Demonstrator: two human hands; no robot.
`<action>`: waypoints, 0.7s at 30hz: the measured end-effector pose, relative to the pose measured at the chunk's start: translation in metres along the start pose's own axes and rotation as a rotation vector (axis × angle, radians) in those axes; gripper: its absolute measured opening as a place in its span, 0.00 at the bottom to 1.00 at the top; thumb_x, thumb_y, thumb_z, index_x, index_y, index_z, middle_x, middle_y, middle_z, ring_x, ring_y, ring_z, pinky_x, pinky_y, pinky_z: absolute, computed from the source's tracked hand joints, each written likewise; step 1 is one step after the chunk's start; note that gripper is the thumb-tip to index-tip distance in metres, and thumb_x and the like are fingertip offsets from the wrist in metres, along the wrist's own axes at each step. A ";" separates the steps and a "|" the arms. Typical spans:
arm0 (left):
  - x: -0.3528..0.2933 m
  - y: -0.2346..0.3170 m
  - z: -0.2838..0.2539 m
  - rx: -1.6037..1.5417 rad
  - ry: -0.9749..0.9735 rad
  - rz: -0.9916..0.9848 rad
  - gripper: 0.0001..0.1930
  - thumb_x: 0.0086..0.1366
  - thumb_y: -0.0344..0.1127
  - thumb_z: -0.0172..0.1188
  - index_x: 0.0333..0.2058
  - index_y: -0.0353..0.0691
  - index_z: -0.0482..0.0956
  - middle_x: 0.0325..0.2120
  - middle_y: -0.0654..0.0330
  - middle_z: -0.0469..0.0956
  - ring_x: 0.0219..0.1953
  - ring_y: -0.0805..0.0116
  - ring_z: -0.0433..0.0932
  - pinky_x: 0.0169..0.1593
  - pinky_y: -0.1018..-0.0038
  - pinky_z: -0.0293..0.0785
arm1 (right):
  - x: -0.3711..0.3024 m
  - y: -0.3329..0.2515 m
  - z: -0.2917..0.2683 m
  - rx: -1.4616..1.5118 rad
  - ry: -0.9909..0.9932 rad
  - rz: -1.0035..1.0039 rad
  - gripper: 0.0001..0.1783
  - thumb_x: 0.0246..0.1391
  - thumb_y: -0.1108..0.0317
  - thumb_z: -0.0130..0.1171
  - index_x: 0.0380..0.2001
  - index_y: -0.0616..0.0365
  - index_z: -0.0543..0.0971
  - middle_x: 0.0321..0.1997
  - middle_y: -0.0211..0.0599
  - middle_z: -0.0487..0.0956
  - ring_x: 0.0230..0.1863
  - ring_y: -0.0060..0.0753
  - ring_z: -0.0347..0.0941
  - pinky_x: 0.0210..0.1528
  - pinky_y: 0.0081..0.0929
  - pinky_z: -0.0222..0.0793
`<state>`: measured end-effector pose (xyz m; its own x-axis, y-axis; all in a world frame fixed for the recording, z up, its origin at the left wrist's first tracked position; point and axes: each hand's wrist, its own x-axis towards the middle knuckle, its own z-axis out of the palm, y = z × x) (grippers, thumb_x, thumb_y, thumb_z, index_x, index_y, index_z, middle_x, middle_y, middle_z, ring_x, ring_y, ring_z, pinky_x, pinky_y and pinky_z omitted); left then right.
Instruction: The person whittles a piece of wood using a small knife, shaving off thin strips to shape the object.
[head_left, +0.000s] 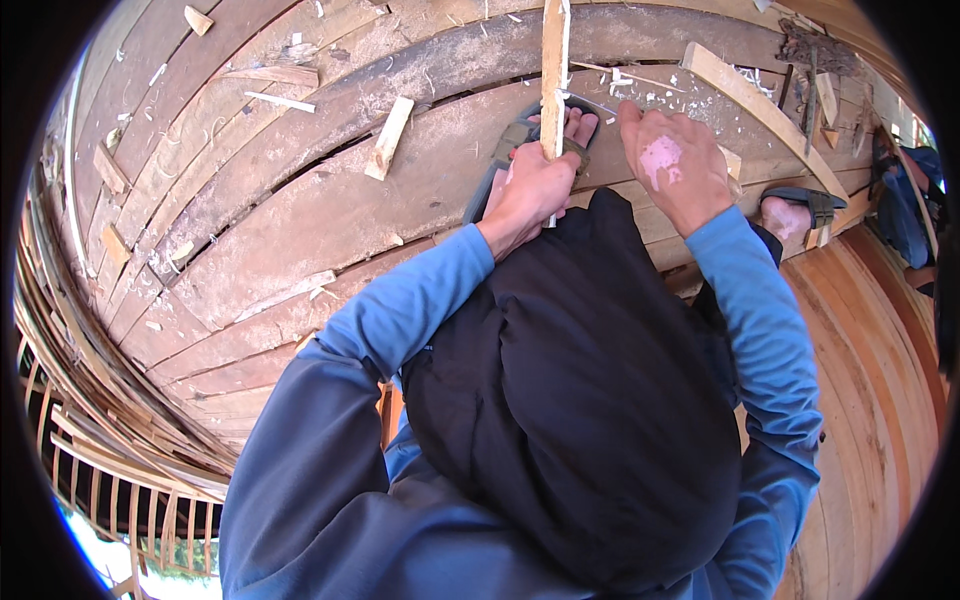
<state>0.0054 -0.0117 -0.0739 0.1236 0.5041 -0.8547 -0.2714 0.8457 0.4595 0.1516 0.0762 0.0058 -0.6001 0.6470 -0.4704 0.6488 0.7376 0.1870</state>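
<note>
My left hand (535, 190) is closed round a narrow, pale wooden strip (554, 70) that stands up away from me, its lower end showing just below my fingers. To its right, my right hand (675, 165) is curled shut with its back toward me. A thin line shows between its fingertips and the strip, and a pale bit sticks out at its far side; what it grips is mostly hidden. Beneath the strip and my left hand is my sandalled foot (487, 180). White shavings (640, 85) lie on the planks beyond my hands.
Curved, dusty planks (300, 220) with dark gaps spread under me. Offcuts, such as a wood block (390, 138), are scattered at left. A longer curved timber (765, 115) lies at right, near my other sandal (805, 205). Thin strips (110, 350) are stacked along the left edge.
</note>
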 end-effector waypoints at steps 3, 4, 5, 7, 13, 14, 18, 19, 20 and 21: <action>0.001 -0.002 0.001 0.098 0.053 0.020 0.10 0.66 0.33 0.55 0.34 0.28 0.75 0.16 0.62 0.71 0.12 0.74 0.68 0.15 0.74 0.64 | 0.004 -0.008 -0.004 -0.004 -0.082 0.006 0.07 0.61 0.68 0.54 0.40 0.57 0.75 0.27 0.38 0.82 0.31 0.42 0.83 0.32 0.36 0.80; -0.001 -0.002 0.001 0.104 0.064 0.029 0.10 0.65 0.32 0.55 0.32 0.27 0.75 0.16 0.61 0.72 0.12 0.72 0.69 0.15 0.73 0.64 | 0.005 -0.005 -0.002 -0.007 -0.073 -0.017 0.06 0.61 0.68 0.55 0.39 0.57 0.75 0.27 0.37 0.82 0.31 0.41 0.84 0.32 0.35 0.80; -0.004 0.003 0.000 0.112 0.074 0.040 0.10 0.64 0.32 0.55 0.31 0.27 0.76 0.16 0.59 0.72 0.13 0.71 0.70 0.16 0.72 0.64 | 0.007 -0.003 0.000 -0.010 -0.062 -0.037 0.05 0.60 0.68 0.55 0.38 0.57 0.75 0.26 0.36 0.82 0.31 0.39 0.84 0.31 0.34 0.80; -0.005 0.004 -0.002 0.096 0.081 0.044 0.10 0.62 0.31 0.54 0.29 0.26 0.76 0.15 0.58 0.73 0.13 0.70 0.70 0.16 0.71 0.64 | 0.013 0.002 0.006 -0.061 -0.090 -0.045 0.05 0.60 0.69 0.55 0.38 0.56 0.75 0.25 0.35 0.81 0.31 0.38 0.84 0.30 0.33 0.80; -0.006 0.010 -0.012 0.167 0.048 0.007 0.13 0.61 0.33 0.54 0.32 0.24 0.78 0.19 0.57 0.76 0.16 0.71 0.73 0.17 0.71 0.65 | 0.027 0.019 0.007 -0.003 -0.065 -0.144 0.06 0.61 0.69 0.52 0.39 0.58 0.74 0.25 0.38 0.80 0.34 0.42 0.83 0.35 0.37 0.81; -0.007 0.013 -0.013 0.192 0.036 -0.019 0.16 0.62 0.36 0.56 0.36 0.24 0.80 0.22 0.58 0.78 0.19 0.72 0.75 0.19 0.72 0.67 | 0.029 0.021 0.007 0.037 -0.073 -0.150 0.07 0.62 0.68 0.51 0.39 0.59 0.74 0.26 0.40 0.80 0.34 0.44 0.83 0.37 0.38 0.81; -0.002 0.016 -0.019 0.203 0.023 0.023 0.20 0.62 0.37 0.56 0.42 0.21 0.81 0.26 0.57 0.81 0.25 0.72 0.79 0.22 0.71 0.71 | 0.026 0.010 0.016 0.080 -0.084 -0.114 0.10 0.62 0.66 0.50 0.36 0.60 0.78 0.35 0.48 0.84 0.37 0.51 0.83 0.41 0.42 0.80; -0.002 0.015 -0.018 0.194 0.029 0.037 0.20 0.62 0.37 0.55 0.42 0.21 0.81 0.26 0.57 0.81 0.26 0.71 0.80 0.23 0.71 0.72 | 0.021 0.004 0.017 0.110 -0.103 -0.075 0.10 0.62 0.66 0.50 0.35 0.60 0.77 0.35 0.48 0.84 0.37 0.52 0.83 0.40 0.42 0.80; -0.005 0.014 -0.017 0.185 0.037 0.038 0.20 0.61 0.36 0.55 0.41 0.21 0.81 0.26 0.55 0.82 0.26 0.70 0.81 0.24 0.70 0.73 | 0.019 -0.004 0.013 0.146 -0.129 -0.035 0.10 0.62 0.66 0.49 0.34 0.60 0.77 0.35 0.48 0.84 0.37 0.52 0.83 0.40 0.43 0.80; -0.006 0.013 -0.018 0.177 0.046 0.040 0.19 0.61 0.35 0.54 0.41 0.21 0.81 0.27 0.54 0.82 0.27 0.68 0.81 0.26 0.70 0.74 | 0.022 -0.004 0.008 0.126 -0.150 -0.055 0.09 0.62 0.67 0.49 0.36 0.62 0.75 0.34 0.47 0.83 0.38 0.52 0.82 0.41 0.43 0.79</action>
<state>-0.0157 -0.0070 -0.0667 0.0712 0.5325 -0.8434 -0.1029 0.8450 0.5248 0.1397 0.0865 -0.0122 -0.5663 0.5632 -0.6017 0.6756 0.7354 0.0525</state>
